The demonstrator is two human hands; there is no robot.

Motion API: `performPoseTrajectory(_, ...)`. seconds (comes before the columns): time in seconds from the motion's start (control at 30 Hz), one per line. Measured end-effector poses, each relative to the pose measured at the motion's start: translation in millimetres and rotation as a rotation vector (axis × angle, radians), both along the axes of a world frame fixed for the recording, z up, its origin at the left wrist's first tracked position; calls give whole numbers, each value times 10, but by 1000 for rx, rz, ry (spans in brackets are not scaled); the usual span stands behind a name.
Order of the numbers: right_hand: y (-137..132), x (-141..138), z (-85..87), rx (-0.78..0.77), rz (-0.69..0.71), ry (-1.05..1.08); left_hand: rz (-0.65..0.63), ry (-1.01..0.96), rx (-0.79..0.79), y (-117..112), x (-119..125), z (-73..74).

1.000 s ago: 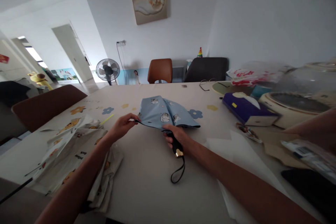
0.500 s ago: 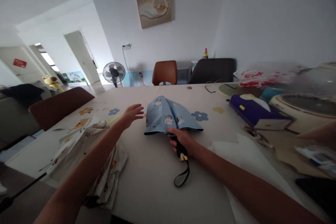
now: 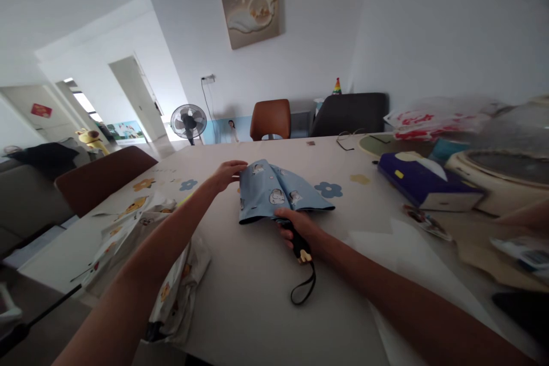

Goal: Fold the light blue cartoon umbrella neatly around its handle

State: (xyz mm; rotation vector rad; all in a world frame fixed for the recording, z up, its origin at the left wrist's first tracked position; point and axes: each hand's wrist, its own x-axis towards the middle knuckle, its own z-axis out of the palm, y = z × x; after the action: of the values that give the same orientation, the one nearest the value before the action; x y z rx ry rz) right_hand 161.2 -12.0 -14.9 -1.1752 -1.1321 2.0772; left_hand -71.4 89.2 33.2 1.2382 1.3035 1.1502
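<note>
A folding umbrella (image 3: 278, 189) lies at the middle of the table, its light blue canopy loosely folded and printed with white cartoon animals. The canopy has a dark hem. My right hand (image 3: 300, 227) is closed around its black handle, with the thumb up against the canopy's edge. A gold-coloured end piece and a black wrist strap (image 3: 303, 291) stick out below that hand. At the canopy's upper left side is my left hand (image 3: 229, 175), fingers stretched out, the tips at the fabric. Whether they press on it I cannot tell.
Left of me lies another loosely folded umbrella (image 3: 182, 291), cream with cartoon prints. A purple tissue box (image 3: 424, 183), white sheet (image 3: 412, 263), glasses (image 3: 349, 138) and plastic bag (image 3: 437, 117) are on the right. Part of another person's arm (image 3: 527, 214) shows at the right edge.
My left hand has moved right and a little away from me, from beside the canopy to its upper left edge. My right hand keeps its hold on the umbrella handle.
</note>
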Motion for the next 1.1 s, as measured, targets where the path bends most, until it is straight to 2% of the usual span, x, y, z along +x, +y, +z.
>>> performPoseTrajectory(0.13, -4, -5, 24, -8, 4, -32, -11, 62, -37, 52, 70, 10)
performPoseTrajectory(0.43, -19, 7, 42, -29, 6, -3, 86, 121, 4, 236, 223, -16)
performPoseTrajectory(0.63, -15, -13, 20, -10, -2, 12, 144, 187, 58, 154, 228, -13)
performPoseTrajectory(0.93, -90, -15, 159, -9, -48, -19, 94, 222, 90, 9, 111, 55)
performPoseTrajectory(1.1, -73, -11, 141, -20, -45, -18, 88, 376, 85, -21, 15, 49)
